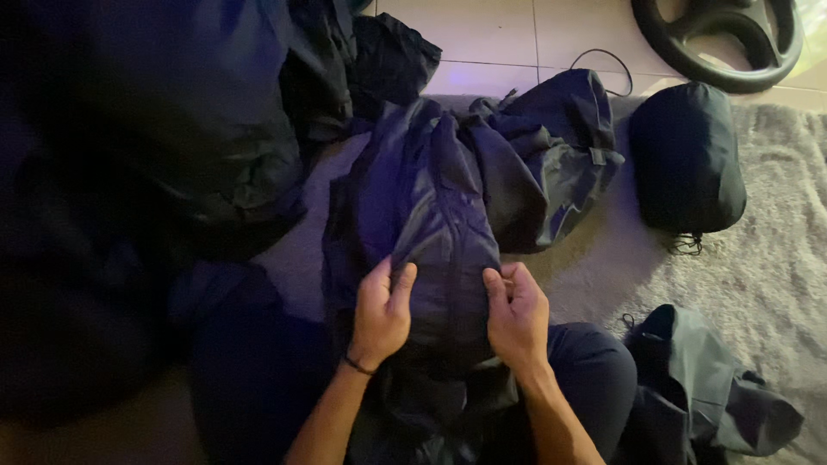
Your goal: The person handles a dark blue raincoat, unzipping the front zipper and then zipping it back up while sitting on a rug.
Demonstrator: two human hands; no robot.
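two hands (448, 314), one dark jacket (426, 215)

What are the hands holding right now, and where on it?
Both hands, left and right, pinch the dark jacket at its near edge, one on each side of the centre zip line.

The dark navy jacket (422, 215) lies crumpled lengthwise on the grey rug, running from my lap toward twelve o'clock — thin, shiny fabric, heavily creased. Its near end is bunched — pinched at both edges — while its far end spills toward one o'clock.
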